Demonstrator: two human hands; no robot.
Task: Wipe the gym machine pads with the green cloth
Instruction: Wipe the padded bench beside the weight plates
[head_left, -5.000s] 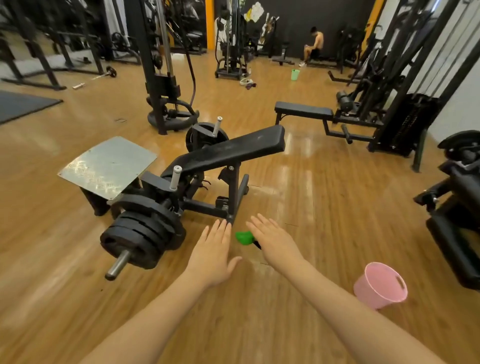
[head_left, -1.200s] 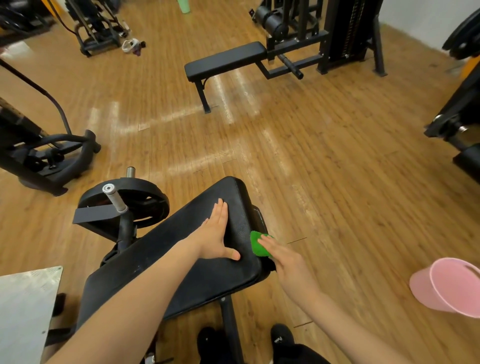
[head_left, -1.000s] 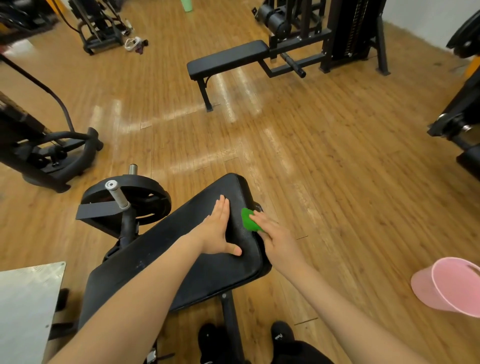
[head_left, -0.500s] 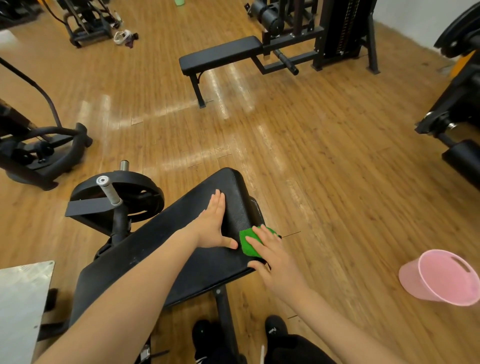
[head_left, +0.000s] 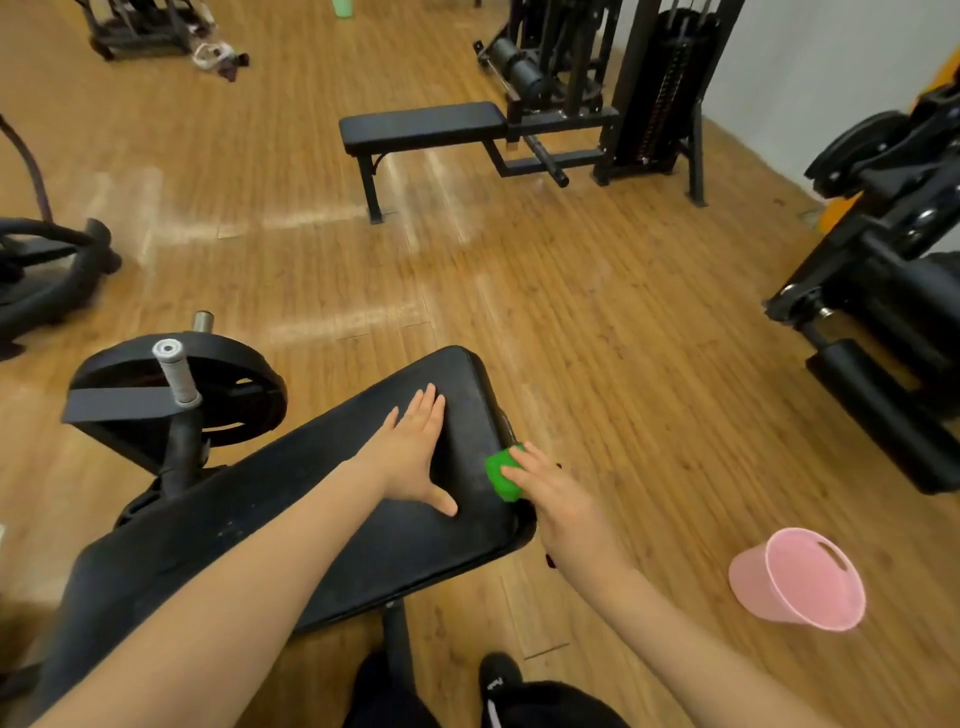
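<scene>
Your left hand (head_left: 413, 457) lies flat, fingers straight, on the black pad (head_left: 322, 509). Your right hand (head_left: 558, 499) presses the green cloth (head_left: 500, 474) against the pad's edge at three o'clock. A pink bucket (head_left: 797, 579) lies tipped at four o'clock.

The right hand (head_left: 558, 499) now presses the green cloth (head_left: 502, 475) against the pad's (head_left: 322, 499) side edge, slightly farther from the left hand's (head_left: 410, 457) thumb than half a second ago.
</scene>
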